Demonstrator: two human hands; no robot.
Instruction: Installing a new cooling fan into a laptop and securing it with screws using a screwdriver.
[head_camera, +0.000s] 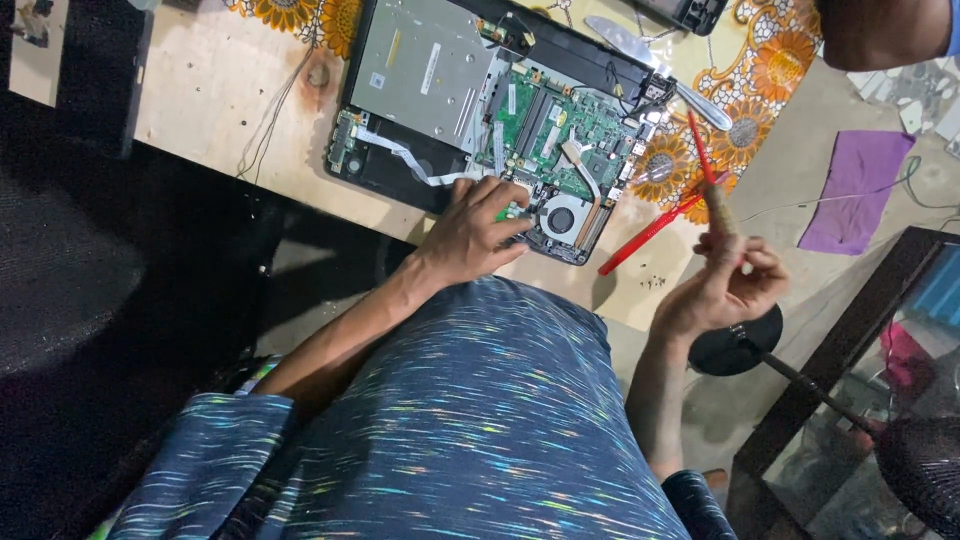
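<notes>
My right hand (725, 285), right of centre in the frame, is closed around a screwdriver with a brownish handle (716, 205) and a red shaft pointing up. Just left of it a red tool (650, 232) lies slanted on the table edge. My left hand (472, 232), at centre, rests curled on the opened laptop (480, 110); I cannot tell whether it grips anything, though something green shows at the fingers. Beside those fingers sits the round cooling fan (562, 217), with the green circuit board (560, 125) above. The laptop lies on a wooden table (215, 90) with a flowered cloth (770, 75) toward the upper right.
</notes>
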